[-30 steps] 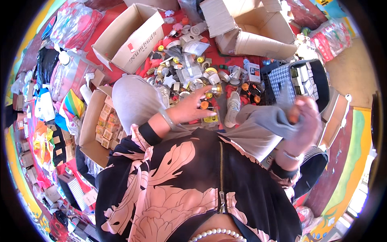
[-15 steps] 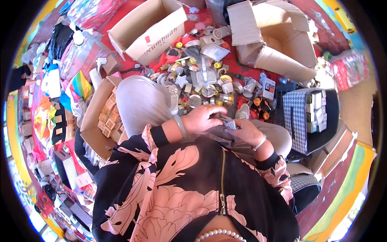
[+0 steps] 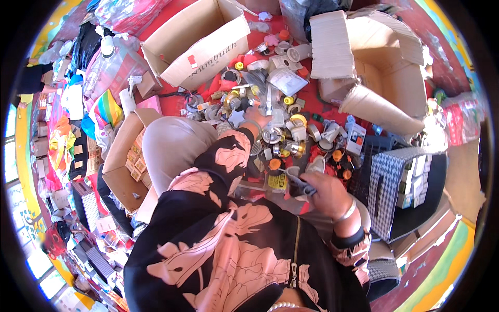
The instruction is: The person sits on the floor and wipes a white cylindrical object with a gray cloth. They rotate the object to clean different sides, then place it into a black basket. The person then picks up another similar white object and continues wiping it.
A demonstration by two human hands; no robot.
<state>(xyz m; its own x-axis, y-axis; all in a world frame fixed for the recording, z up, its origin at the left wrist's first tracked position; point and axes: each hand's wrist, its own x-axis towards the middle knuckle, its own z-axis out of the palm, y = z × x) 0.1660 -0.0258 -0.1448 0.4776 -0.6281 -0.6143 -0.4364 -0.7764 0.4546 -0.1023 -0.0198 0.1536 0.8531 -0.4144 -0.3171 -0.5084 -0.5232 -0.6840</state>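
Observation:
My left hand [image 3: 256, 117] reaches forward into a heap of mixed small parts, beside a pale star-shaped piece [image 3: 236, 118] and a clear plastic piece [image 3: 277, 115]. Its fingers are mostly hidden among the parts, so I cannot make out whether it grips any. Nearer to me, my right hand [image 3: 332, 196] is closed on a limp grey cloth-like piece [image 3: 297, 183], which hangs out to the left with a fold or opening at its upper end. Round metal fittings [image 3: 271, 135] and orange-capped pieces [image 3: 274, 164] lie between the two hands.
Two open cardboard boxes, one on the left [image 3: 218, 57] and one on the right [image 3: 382, 109], stand behind the heap. A carton of small boxes [image 3: 117, 174] is by my left knee. A houndstooth case [image 3: 382, 195] holding small boxes stands at my right.
My left hand has left the grey cloth-like piece and stretched forward into the heap. My right hand keeps that piece, now lower and to the right. The view has shifted slightly.

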